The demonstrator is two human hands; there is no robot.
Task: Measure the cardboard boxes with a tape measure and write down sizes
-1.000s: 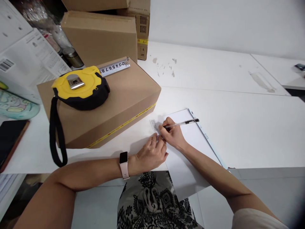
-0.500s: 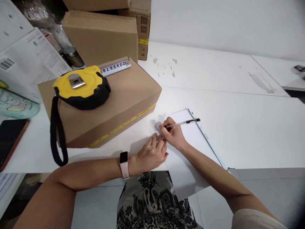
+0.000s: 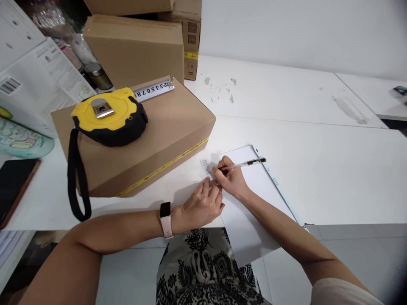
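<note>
My right hand (image 3: 234, 181) grips a pen (image 3: 243, 164) with a clear barrel and black cap end. Its tip meets a small printed paper slip (image 3: 204, 166) covered in rows of tiny marks, too small to read. My left hand (image 3: 204, 202) rests on the table just below the slip, fingers extended, fingertips at its lower edge. Under my right hand and forearm lies white paper (image 3: 244, 220) with a pale blue edge strip, overhanging the table front. Left of the slip, a brown cardboard box (image 3: 165, 123) carries a yellow and black tape measure (image 3: 110, 114), its blade partly drawn out.
More cardboard boxes (image 3: 136, 48) stand at the back. On the left are a white printed carton (image 3: 41, 76), a lidded jar (image 3: 98, 75), a teal patterned object (image 3: 27, 137) and a dark phone-like item (image 3: 15, 186). A black wrist strap (image 3: 74, 178) hangs down the box's side.
The outer end of the pen has shifted very slightly left. Both hands otherwise stay in place, and the slip, box and tape measure look unmoved.
</note>
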